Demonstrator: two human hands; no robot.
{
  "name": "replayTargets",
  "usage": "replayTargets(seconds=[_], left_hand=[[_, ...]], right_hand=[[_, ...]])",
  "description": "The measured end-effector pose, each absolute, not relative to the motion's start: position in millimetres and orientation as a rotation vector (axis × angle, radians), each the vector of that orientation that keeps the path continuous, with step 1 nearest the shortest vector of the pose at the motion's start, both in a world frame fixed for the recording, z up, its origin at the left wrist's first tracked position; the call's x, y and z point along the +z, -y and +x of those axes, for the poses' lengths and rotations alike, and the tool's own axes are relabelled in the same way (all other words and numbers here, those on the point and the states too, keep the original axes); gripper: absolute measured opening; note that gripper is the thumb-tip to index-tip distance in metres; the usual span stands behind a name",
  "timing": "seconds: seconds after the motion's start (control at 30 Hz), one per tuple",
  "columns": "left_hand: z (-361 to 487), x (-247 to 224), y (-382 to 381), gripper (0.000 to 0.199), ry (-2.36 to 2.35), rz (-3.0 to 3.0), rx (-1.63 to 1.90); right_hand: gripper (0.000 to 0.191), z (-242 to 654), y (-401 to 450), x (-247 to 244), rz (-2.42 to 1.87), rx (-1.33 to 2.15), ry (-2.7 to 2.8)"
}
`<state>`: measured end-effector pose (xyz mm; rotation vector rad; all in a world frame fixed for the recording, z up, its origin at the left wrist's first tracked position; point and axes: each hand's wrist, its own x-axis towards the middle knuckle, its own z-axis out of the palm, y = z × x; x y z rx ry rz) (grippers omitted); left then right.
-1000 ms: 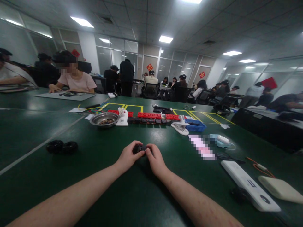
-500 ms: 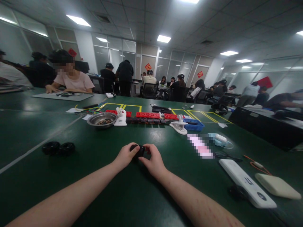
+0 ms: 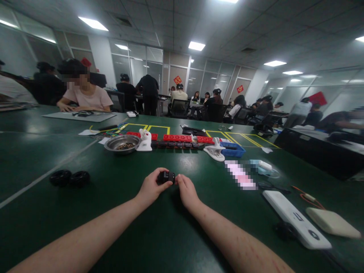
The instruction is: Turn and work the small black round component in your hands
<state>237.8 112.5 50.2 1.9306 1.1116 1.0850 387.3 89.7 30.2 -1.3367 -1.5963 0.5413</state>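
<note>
Two bare forearms reach out from us over the green table (image 3: 119,227), and the cloth on either side of them lies open. To the left, a pale line crosses the surface on a slant, and beyond it two black rings (image 3: 69,178) sit touching each other, well apart from our hands. To the right, a long white device (image 3: 295,219) and a cream pad (image 3: 332,223) lie near the table's right edge, with a thin orange cable (image 3: 308,198) behind them. Farther ahead, a metal bowl (image 3: 122,143), a row of red blocks (image 3: 178,138) and a blue tray (image 3: 233,149) line up across the table, with bare cloth between them and our hands.

Our left hand (image 3: 152,187) is curled around a small black part (image 3: 166,177), thumb and fingers pinching it just above the cloth. The part sits at that hand's fingertips, on its right side. Our right hand (image 3: 187,191) is loosely closed, its fingertips touching or nearly touching the part's right end; we cannot tell whether it grips. Other people sit at tables farther off.
</note>
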Motion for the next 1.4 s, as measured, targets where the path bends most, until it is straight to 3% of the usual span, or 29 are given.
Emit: replayTargets(seconds=[0.2, 0.4, 0.57, 0.73, 0.87, 1.0, 1.13, 1.3, 1.4], left_hand=[[237.6, 51.7, -110.0, 0.056, -1.145, 1.925, 0.960], [236.9, 51.0, -114.5, 0.041, -1.242, 1.934, 0.884], [236.5, 46.3, -119.8, 0.041, -1.211, 1.939, 0.877], [237.1, 43.2, -122.4, 0.034, -1.191, 1.995, 1.043], [238.6, 46.6, -119.2, 0.033, -1.155, 2.105, 1.208], [240.2, 52.1, -111.1, 0.035, -1.116, 2.100, 1.173], [240.2, 54.8, -106.2, 0.040, -1.212, 2.073, 1.011], [238.5, 53.0, -109.5, 0.071, -1.384, 1.996, 0.856], [238.1, 51.9, -111.7, 0.057, -1.330, 1.979, 0.874]], right_hand=[[0.041, 390.7, -94.5, 29.0, -1.274, 0.750, 1.562], [0.016, 396.1, -88.8, 38.6, -1.267, 0.440, 1.768], [0.027, 397.7, -84.6, 44.2, -1.167, 0.278, 1.880], [0.021, 395.4, -87.1, 39.7, -1.262, 0.380, 1.748], [0.041, 396.2, -91.2, 34.9, -1.411, 0.356, 1.736], [0.048, 395.7, -92.7, 30.8, -1.394, 0.399, 1.777], [0.045, 393.6, -92.9, 29.0, -1.323, 0.556, 1.733], [0.024, 394.8, -95.1, 31.5, -1.190, 0.702, 1.723], [0.028, 396.8, -96.1, 32.7, -1.115, 0.714, 1.778]])
